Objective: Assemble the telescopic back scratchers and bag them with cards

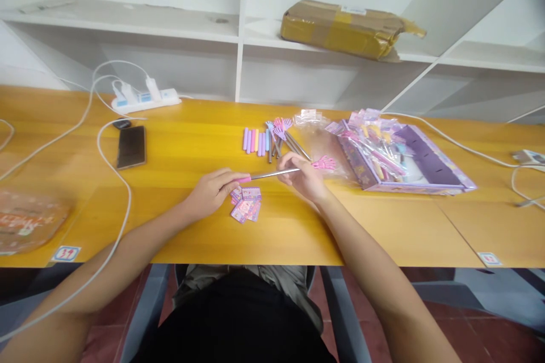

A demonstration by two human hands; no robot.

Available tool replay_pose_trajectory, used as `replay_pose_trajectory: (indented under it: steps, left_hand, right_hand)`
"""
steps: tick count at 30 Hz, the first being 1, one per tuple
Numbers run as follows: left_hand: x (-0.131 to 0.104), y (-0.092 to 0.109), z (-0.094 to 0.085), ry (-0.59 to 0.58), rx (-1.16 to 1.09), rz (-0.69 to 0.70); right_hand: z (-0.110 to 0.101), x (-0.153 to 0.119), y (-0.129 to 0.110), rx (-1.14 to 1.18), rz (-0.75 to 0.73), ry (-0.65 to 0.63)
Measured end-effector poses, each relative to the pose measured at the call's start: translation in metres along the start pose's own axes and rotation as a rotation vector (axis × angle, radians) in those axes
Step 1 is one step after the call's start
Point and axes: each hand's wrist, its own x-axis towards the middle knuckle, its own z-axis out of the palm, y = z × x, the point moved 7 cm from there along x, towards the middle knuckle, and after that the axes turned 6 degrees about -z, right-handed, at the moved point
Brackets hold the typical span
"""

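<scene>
A back scratcher with a metal rod (272, 174) spans both hands above the table. My left hand (217, 188) is closed around its pink grip (242, 179). Near the other end, my right hand (303, 177) pinches the rod, and a pink hand-shaped head (324, 163) sticks out beyond it. Just below lie several small printed cards (249, 206) in a loose pile. Behind the hands, a row of pastel grip tubes (256, 142) lies beside several metal rods (279, 150) with pink and blue hand-shaped heads (281, 126).
To the right stands a purple open box (438, 153) with bagged items, next to clear plastic bags (313, 119). A phone (131, 147), a power strip (147, 100) and white cables are at left. A taped carton (340, 28) rests on the shelf.
</scene>
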Motion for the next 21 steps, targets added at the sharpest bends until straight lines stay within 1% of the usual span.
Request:
replay_pose_trajectory:
  steps: [9,21]
  left_hand:
    - [-0.0003,-0.0014,0.0003,0.003,0.009,0.001]
    - [-0.0005,-0.0011,0.0007,0.004,0.015,0.014]
  right_hand:
    - [0.0020,-0.0002,0.0017,-0.044,0.013,0.014]
    - [0.0031,-0.0012,0.0066,-0.042,0.023,0.010]
